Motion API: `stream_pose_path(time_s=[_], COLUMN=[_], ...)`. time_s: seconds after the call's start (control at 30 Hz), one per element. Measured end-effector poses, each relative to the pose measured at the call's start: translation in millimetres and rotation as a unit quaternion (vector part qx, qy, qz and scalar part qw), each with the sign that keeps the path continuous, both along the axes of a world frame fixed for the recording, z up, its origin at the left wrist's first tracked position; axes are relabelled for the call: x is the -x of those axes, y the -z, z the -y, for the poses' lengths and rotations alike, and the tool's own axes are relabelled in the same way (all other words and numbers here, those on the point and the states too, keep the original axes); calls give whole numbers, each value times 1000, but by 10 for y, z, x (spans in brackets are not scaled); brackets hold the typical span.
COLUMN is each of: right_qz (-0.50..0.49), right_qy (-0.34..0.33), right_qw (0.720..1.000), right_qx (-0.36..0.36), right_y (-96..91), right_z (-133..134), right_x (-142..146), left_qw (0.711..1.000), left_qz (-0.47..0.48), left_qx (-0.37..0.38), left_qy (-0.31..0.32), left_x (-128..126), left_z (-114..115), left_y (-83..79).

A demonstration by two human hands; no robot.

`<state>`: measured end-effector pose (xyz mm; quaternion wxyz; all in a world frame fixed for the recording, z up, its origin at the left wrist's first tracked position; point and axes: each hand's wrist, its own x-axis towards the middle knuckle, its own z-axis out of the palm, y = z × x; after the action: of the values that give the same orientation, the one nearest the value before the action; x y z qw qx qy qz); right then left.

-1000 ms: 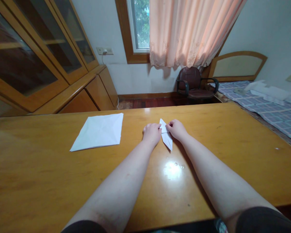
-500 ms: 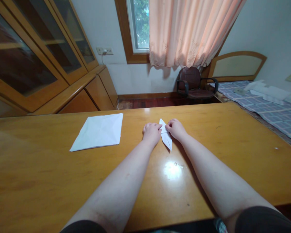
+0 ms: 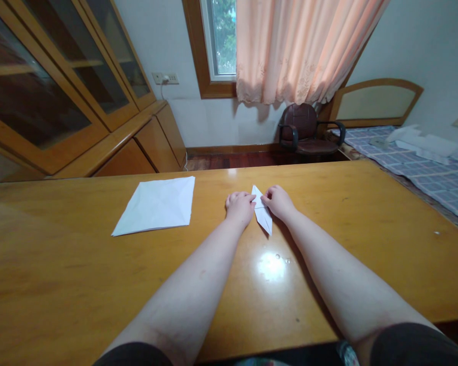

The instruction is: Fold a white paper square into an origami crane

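Note:
A small piece of folded white paper point(image 3: 263, 218), long and pointed at both ends, lies on the wooden table point(image 3: 80, 284) between my hands. My left hand point(image 3: 239, 207) rests at its left edge, fingers bent and the thumb and a fingertip on the paper. At the right edge, my right hand point(image 3: 278, 202) pinches the paper between thumb and curled forefinger. A crease crosses the paper near its middle. Fingers partly cover both side edges.
White square paper sheets point(image 3: 156, 206) lie flat to the left of my hands. Beyond the table stand a brown armchair point(image 3: 305, 129), a glass-doored cabinet point(image 3: 110, 122) and a bed point(image 3: 416, 168) with a checked cover. A tiny white scrap point(image 3: 437, 233) lies near the right table edge.
Both hands keep their hold on the folded paper with hardly any movement. The whole view has shifted very slightly.

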<state>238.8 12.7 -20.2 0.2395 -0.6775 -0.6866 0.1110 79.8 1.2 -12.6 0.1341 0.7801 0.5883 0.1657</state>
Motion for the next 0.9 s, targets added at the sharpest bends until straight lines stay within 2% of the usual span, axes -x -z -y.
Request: stream_pose_path(time_s=[0.27,0.5,0.9], right_qz=[-27,-79,28], right_qy=[5,-28,-86], right_qw=[1000,997,996], right_qx=[-4,1,2], right_y=[-29,-47,-28], right_z=[15,10,-21], right_x=[-7,-67,-184], left_qw=[1000,1000,1000], left_qz=[1,2,-5], left_qx=[15,15,11], left_qy=[-1,-9,-8], left_x=[5,3,10], left_z=[-6,13,28], left_y=[7,-9,-22])
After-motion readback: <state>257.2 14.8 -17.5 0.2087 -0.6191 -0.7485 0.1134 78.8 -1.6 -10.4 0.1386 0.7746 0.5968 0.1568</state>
